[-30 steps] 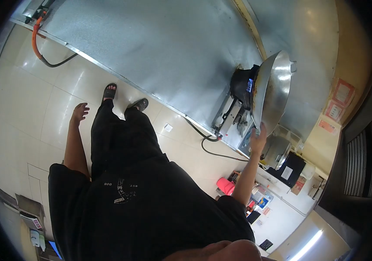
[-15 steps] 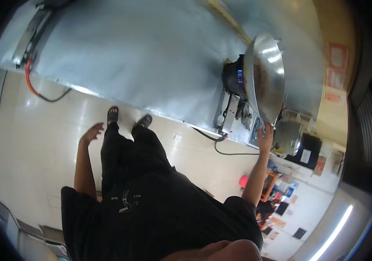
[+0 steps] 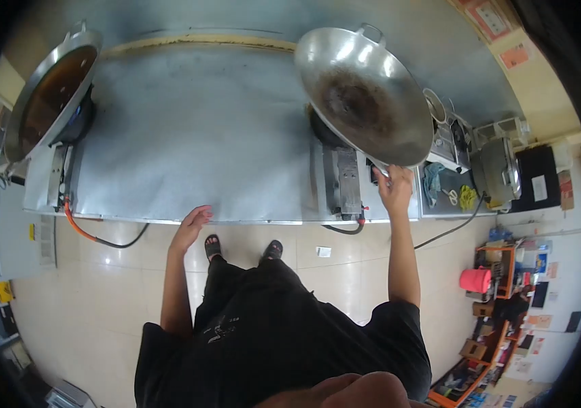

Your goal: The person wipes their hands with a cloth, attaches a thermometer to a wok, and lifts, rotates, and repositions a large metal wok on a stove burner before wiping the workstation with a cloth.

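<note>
A large metal wok with a dark scorched centre sits over the burner on the right of the steel counter. My right hand is closed round the loop handle at its near rim; the handle is mostly hidden by my fingers. The wok looks tilted toward me, though the lens bends the view. My left hand hangs at the counter's front edge, fingers loosely bent and apart, with nothing in it.
A second wok with brown liquid stands on the left burner. The steel counter spans between them. Right of my hand lie a blue cloth, scissors and a yellow-green item. An orange hose hangs at the front left.
The view has swung, bringing the left wok and its brown liquid into sight. The right wok now shows more of its inside. My right hand stays at its near rim; my left remains free.
</note>
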A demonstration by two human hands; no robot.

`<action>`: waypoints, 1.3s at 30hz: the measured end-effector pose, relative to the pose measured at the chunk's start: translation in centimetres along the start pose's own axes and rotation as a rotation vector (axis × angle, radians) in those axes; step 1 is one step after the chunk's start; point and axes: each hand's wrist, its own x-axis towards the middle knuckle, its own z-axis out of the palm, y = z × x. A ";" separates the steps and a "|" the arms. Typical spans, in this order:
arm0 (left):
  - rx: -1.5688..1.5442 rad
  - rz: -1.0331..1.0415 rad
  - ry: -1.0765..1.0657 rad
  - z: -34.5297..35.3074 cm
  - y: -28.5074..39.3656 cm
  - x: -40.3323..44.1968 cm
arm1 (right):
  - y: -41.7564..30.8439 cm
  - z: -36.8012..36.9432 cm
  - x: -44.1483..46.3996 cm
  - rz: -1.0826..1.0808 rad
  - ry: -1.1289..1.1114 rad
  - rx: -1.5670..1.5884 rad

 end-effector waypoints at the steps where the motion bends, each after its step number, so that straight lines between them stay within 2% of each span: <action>1: -0.050 -0.030 0.025 2.3 2.4 0.1 | 0.3 0.0 0.0 -0.001 0.006 0.017; 3: -0.060 -0.020 0.034 5.9 5.0 1.4 | 1.1 -0.1 0.0 -0.002 0.020 0.060; 6: 0.051 0.215 0.010 9.7 8.5 5.1 | 2.5 -0.7 -0.3 -0.028 0.034 0.134; 10: 0.196 0.549 0.135 15.3 15.3 8.1 | 4.0 -1.4 -0.8 -0.040 0.044 0.189; 12: 0.485 0.692 0.258 18.0 19.3 8.6 | 4.4 -1.8 -0.5 -0.041 0.045 0.204; 14: 0.693 0.945 0.318 19.7 21.2 10.3 | 3.9 -2.3 -0.6 -0.035 0.057 0.214; 17: 0.783 1.029 0.306 22.6 23.3 11.9 | 4.0 -3.3 -1.1 -0.056 0.005 0.243; 20: 1.047 1.044 0.248 24.1 22.8 14.0 | 4.7 -4.0 -1.9 -0.079 0.103 0.419; 24: 1.036 1.064 0.310 24.7 22.4 14.4 | 11.9 -2.1 -3.0 0.219 0.308 0.458; 26: 1.012 1.080 0.298 24.4 21.3 15.8 | 16.2 0.8 -3.7 0.435 0.354 0.488; 28: 1.024 1.098 0.296 24.0 21.0 16.2 | 19.5 4.1 -3.9 0.555 0.284 0.800; 33: 1.070 1.057 0.310 23.3 20.0 17.9 | 20.8 7.1 -3.5 0.621 0.262 0.827; 39: 1.095 1.018 0.363 24.5 19.9 18.7 | 23.5 9.0 -2.1 0.712 0.345 1.047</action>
